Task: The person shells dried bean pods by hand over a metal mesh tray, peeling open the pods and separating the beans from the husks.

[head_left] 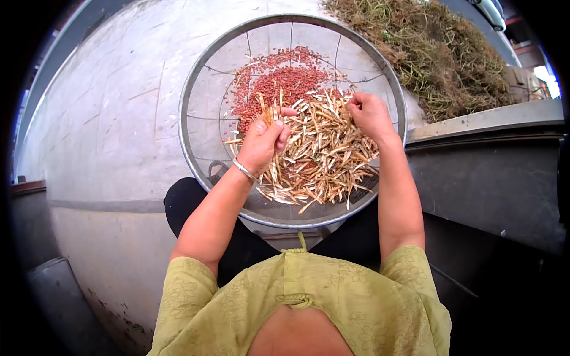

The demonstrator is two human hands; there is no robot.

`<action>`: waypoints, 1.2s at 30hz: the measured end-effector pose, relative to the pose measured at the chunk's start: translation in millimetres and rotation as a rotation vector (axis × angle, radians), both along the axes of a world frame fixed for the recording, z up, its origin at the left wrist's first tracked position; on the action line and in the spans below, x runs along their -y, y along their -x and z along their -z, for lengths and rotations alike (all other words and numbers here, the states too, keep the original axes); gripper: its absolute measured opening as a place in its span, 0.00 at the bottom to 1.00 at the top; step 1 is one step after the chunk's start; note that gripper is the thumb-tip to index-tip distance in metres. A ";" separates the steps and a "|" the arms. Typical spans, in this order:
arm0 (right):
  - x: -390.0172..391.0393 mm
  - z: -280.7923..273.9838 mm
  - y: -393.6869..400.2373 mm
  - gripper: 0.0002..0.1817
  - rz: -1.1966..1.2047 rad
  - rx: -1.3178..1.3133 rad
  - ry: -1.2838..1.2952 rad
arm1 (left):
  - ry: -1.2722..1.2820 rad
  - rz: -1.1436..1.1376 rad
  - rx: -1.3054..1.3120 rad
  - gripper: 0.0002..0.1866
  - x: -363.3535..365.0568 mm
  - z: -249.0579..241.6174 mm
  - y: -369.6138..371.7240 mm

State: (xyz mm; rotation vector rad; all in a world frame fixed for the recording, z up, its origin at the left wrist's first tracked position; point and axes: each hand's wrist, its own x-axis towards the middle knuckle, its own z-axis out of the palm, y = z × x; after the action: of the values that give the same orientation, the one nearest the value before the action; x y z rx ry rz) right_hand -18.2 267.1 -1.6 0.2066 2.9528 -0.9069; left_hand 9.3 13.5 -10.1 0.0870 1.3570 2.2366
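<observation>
A pile of dried plant stalks (pixel 427 53) lies on the concrete floor (pixel 113 118) beyond the far rim of a round mesh sieve (pixel 196 136) resting on the person's lap. Pale dry pods (pixel 326 160) heap toward its near edge, red beans (pixel 279 80) toward the far edge. The left hand (pixel 261 142) pinches a few pods; the right hand (pixel 369 113) is curled closed, apparently around a pod.
</observation>
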 end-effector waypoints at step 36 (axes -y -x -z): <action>69.6 -6.4 -26.9 0.13 -0.095 0.439 1.255 | 0.123 -0.075 -0.073 0.18 -7.9 12.4 1.3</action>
State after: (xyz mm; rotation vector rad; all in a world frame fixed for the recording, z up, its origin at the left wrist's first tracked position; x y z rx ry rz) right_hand 8.7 197.5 4.8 0.1536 1.5605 -2.0837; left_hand 8.0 21.4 -22.5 0.0761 1.5581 2.2241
